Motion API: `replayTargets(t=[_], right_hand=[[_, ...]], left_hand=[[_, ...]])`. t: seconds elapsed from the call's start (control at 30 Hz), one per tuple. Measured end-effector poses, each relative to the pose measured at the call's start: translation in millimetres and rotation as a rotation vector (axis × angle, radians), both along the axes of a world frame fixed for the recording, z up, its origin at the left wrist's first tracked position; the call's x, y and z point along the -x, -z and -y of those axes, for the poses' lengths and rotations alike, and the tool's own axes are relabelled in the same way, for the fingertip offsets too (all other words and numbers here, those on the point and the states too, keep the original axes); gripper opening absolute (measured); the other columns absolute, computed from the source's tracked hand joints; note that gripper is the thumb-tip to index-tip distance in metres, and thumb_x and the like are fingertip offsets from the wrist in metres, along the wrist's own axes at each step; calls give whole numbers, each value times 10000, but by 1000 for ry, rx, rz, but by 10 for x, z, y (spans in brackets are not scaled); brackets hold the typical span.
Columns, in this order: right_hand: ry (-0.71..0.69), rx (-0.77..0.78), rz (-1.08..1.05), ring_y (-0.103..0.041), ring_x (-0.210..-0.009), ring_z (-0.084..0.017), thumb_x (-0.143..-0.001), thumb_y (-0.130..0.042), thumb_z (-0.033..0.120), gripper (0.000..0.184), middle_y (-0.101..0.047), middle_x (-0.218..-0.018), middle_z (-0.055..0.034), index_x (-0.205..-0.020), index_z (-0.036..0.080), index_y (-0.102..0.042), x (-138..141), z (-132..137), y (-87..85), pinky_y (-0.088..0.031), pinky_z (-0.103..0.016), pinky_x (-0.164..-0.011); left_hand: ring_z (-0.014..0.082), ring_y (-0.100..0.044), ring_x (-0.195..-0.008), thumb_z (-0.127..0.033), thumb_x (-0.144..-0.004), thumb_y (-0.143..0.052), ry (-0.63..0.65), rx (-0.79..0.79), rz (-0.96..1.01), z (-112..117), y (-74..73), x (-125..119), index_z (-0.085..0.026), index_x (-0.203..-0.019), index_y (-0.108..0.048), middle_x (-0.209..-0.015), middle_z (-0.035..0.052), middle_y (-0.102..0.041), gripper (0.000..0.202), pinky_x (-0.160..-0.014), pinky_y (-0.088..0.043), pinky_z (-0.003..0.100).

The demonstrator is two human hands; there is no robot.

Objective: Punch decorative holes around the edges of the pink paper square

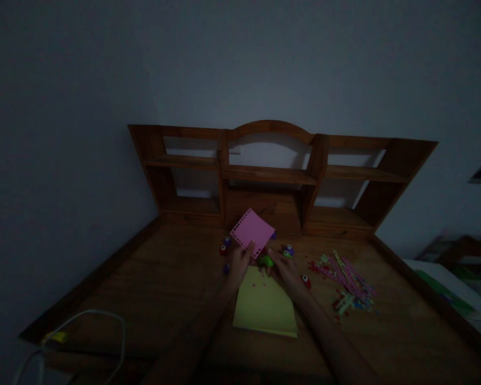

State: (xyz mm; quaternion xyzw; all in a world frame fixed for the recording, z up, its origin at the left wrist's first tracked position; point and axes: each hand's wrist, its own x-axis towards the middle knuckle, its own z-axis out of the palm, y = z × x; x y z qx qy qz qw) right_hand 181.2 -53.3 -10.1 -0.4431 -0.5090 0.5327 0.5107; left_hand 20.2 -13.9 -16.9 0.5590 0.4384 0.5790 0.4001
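The view is very dim, with a cold blue-grey cast over the wall and near-black lower corners. The light's source lies outside the frame; shadows are soft, deepest inside the wooden shelf unit. Only 2 surfaces stand out brightly, the pink sheet and the yellow paper (no glare on either). Wide-angle stretch splays the sides of the desk, and the far right background is smeared.

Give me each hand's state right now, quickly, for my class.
Left hand: closed, holding the pink sheet near its lower edge.
Right hand: closed on a small green object.
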Motion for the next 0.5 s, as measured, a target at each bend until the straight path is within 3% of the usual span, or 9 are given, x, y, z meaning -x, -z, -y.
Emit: replayTargets(t=[0.2, 0.5], right_hand=[[-26, -37, 55, -417, -416, -106, -844, -522, 648, 513, -610, -545, -20, -680, 176, -640, 8, 20, -59, -243, -246, -422], [42, 3, 96, -384, -394, -101, -804, -561, 671, 532, -558, -472, -4, -657, 166, -643, -14, -10, -12, -224, -246, -412]], left_hand=[[147, -526, -582, -565, -848, -538, 18, 18, -34, 16, -2, 3, -125, -726, -627, -637, 26, -604, 466, -546, -381, 233], [194, -590, -684, -557, -842, -550, 21, 10, -20, 56, -75, -8, -118, -779, -675, -684, 60, -661, 461, -652, -435, 273]])
